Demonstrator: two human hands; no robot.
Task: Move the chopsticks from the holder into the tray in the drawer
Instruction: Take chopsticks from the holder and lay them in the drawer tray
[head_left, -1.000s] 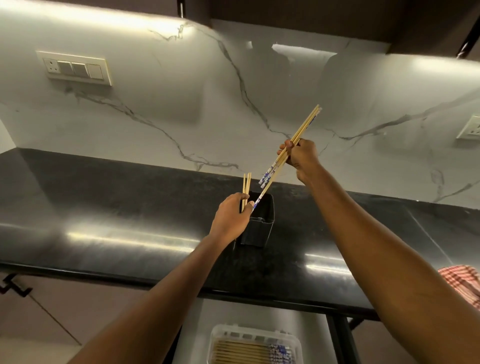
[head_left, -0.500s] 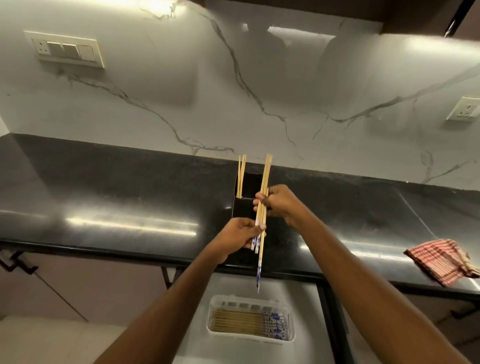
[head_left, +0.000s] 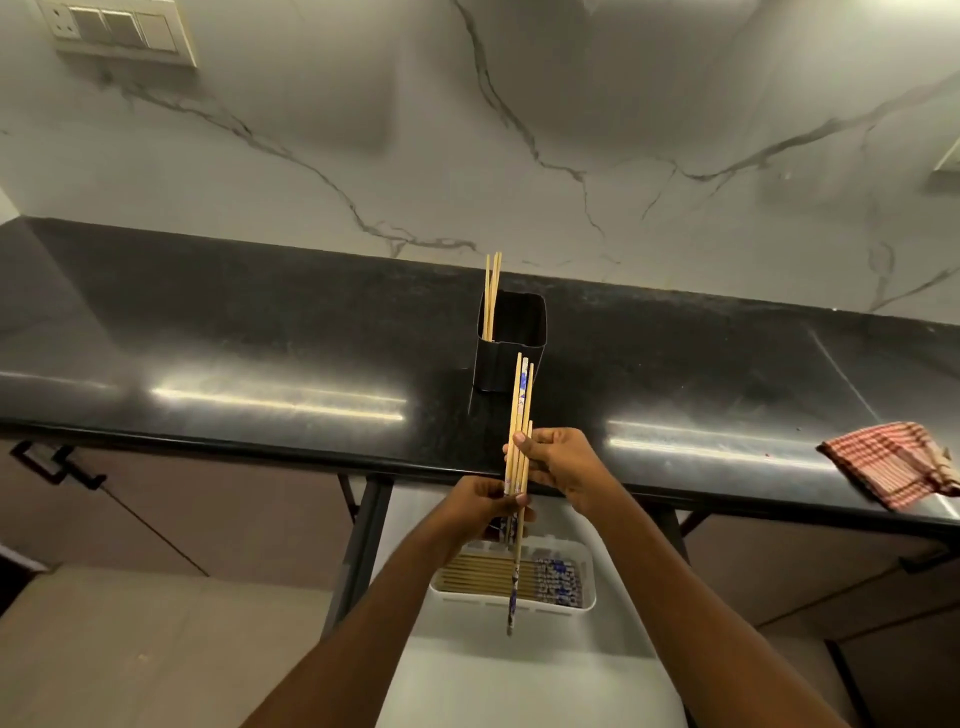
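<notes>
Gripping a bundle of chopsticks (head_left: 519, 415) upright in the head view, left hand (head_left: 483, 506) below and right hand (head_left: 563, 462) above, fingers (head_left: 535, 462) of both curling round the wood. Holding it over the desk (head_left: 260, 338) edge, just in front of the black holder (head_left: 511, 358), one blue-patterned end hanging down across the white tray (head_left: 587, 577) in the open drawer (head_left: 519, 675). Showing leftover sticks (head_left: 492, 291) standing in the holder, stored sticks (head_left: 488, 577) lying in the tray, and a checked cloth (head_left: 893, 462) far right on the desk.
</notes>
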